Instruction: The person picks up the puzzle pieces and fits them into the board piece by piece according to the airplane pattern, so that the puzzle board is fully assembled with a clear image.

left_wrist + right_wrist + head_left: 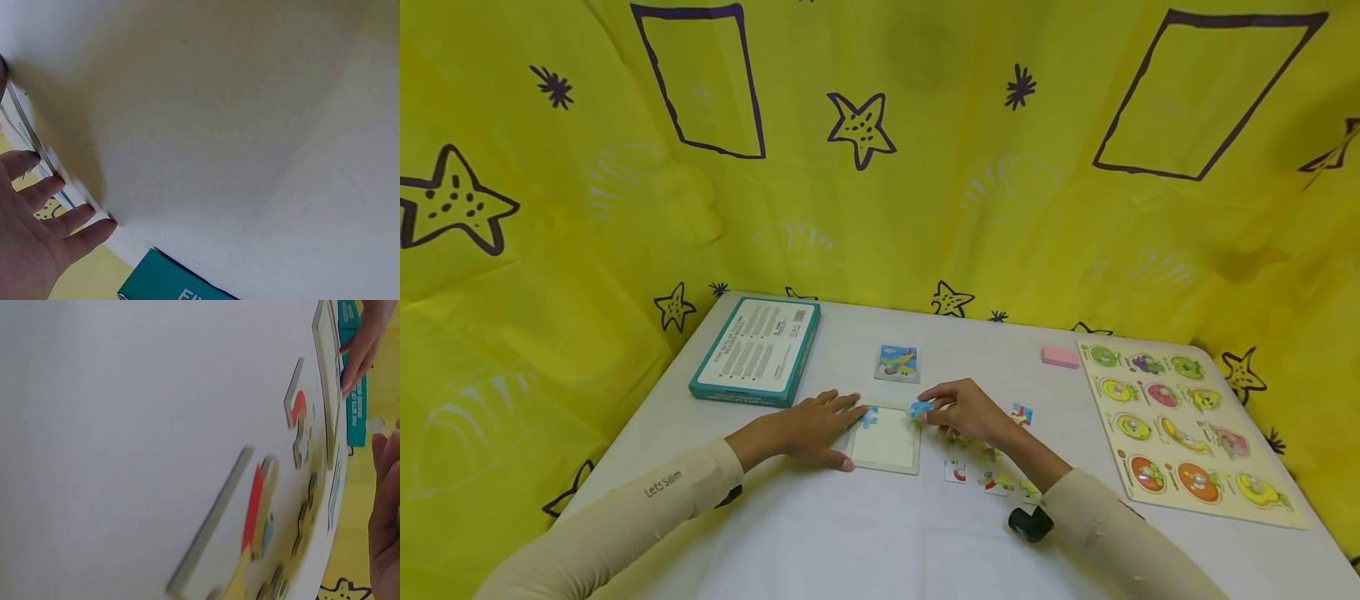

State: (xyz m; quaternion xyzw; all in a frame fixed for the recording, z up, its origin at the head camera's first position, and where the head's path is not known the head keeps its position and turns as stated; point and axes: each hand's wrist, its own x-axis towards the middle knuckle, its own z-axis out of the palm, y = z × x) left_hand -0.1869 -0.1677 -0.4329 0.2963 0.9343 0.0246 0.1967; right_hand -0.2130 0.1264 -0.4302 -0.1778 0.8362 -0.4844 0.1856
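My left hand (822,427) lies with fingers spread along the left side of a shallow puzzle tray (886,450), fingertips at its rim. One blue jigsaw piece (869,416) sits in the tray's upper left corner. My right hand (964,410) pinches another blue jigsaw piece (920,408) between thumb and fingers, over the tray's upper right corner. In the right wrist view that hand (386,512) shows only at the right edge. Several loose jigsaw pieces (955,472) are scattered right of the tray, partly hidden under my right hand and forearm. They also appear close up, blurred, in the right wrist view.
Behind the tray lies a small airplane picture puzzle (898,363). A teal box (756,350) is at the back left. On the right are a pink block (1060,357) and a fruit peg board (1187,429). A yellow patterned curtain (880,225) hangs around the table.
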